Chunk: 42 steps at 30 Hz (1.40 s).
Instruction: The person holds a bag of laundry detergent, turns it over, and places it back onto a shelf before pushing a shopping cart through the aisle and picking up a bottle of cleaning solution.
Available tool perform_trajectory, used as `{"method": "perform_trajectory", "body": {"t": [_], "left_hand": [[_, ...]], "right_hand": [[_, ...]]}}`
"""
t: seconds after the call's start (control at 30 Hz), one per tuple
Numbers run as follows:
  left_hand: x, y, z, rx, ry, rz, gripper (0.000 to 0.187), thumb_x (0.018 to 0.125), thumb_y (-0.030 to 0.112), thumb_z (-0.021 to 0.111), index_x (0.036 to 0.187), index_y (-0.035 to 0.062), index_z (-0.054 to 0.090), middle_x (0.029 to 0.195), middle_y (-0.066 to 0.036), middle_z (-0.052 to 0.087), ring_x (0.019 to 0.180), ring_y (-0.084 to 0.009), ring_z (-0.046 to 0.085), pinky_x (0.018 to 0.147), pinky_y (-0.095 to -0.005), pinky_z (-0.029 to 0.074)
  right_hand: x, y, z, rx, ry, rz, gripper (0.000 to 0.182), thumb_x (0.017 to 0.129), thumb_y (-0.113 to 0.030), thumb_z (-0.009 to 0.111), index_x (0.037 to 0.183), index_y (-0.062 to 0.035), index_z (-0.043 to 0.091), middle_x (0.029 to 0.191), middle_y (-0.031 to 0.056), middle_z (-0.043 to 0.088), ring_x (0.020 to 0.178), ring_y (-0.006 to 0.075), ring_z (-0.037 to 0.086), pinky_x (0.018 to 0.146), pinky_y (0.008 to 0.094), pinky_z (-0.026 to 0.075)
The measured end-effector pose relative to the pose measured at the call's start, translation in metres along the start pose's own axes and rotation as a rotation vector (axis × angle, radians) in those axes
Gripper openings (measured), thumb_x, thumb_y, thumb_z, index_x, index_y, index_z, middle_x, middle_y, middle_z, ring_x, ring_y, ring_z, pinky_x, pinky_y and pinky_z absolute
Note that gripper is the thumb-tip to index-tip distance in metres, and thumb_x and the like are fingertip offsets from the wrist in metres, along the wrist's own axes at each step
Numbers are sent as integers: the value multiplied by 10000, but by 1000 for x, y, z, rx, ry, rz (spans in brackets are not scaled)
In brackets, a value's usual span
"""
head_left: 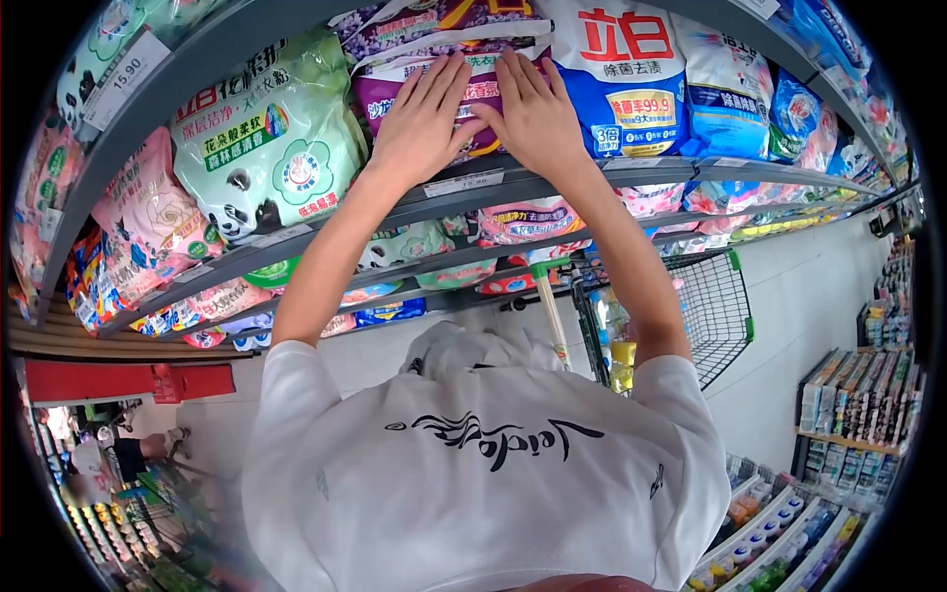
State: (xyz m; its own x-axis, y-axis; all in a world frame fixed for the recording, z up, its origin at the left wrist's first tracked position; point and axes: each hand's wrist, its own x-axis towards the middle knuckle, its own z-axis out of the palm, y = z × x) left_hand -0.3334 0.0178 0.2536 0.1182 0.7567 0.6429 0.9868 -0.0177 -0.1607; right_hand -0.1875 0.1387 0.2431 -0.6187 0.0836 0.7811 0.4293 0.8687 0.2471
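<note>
On the shelf (419, 205) | left hand (419, 143) and right hand (533, 128) flat on purple bag (485, 91) | fingers spread, gripping nothing | light, even palm pressure should keep it straight

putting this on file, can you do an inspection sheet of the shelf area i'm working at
surface: dark grey shelf, small white price label on its front edge
job's things: purple printed plastic bag, both palms on it
clutter: large pale green panda bag and blue-and-white plastic bag on either side
hands: left hand and right hand open, laid flat
cables: nothing seen
surroundings: black wire cart with green trim; another person further off
</note>
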Motion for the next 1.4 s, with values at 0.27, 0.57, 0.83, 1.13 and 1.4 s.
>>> {"method": "perform_trajectory", "body": {"t": [0.27,0.57,0.83,1.13,1.4], "left_hand": [[-16,-8,-4,-22,6,-96,639,906,408,538,1366,-11,392,1438,-155,388,1359,-298,324,1109,-410,276],[-7,-6,-7,-32,74,-86,479,910,333,545,1254,1,513,1328,-141,501,1242,-303,450,1029,-406,350],[54,15,14,-129,146,-4,284,881,228,563,1075,25,611,1120,-95,617,1055,-273,548,904,-395,424],[74,17,31,-139,216,-45,226,837,237,627,909,35,696,917,-80,665,971,-262,558,868,-387,431],[78,18,16,-285,213,-12,176,782,235,692,823,65,715,812,-28,663,858,-231,549,806,-365,425]], "right_hand": [[2,-1,-10,-9,13,38,654,884,-514,530,1146,84,563,1177,209,599,1125,313,546,1025,452,351],[5,65,-18,295,-20,378,331,868,-310,613,1041,-34,668,953,159,678,868,320,648,743,380,517],[30,75,-14,128,-289,297,243,878,-272,576,1056,-157,694,856,130,692,771,294,673,672,388,549],[40,79,-28,171,-369,260,268,811,-278,663,1014,-104,687,873,119,692,826,284,667,725,378,534],[34,101,-44,445,-459,268,260,814,-294,676,968,-85,670,835,116,673,780,300,644,673,374,503]]}}
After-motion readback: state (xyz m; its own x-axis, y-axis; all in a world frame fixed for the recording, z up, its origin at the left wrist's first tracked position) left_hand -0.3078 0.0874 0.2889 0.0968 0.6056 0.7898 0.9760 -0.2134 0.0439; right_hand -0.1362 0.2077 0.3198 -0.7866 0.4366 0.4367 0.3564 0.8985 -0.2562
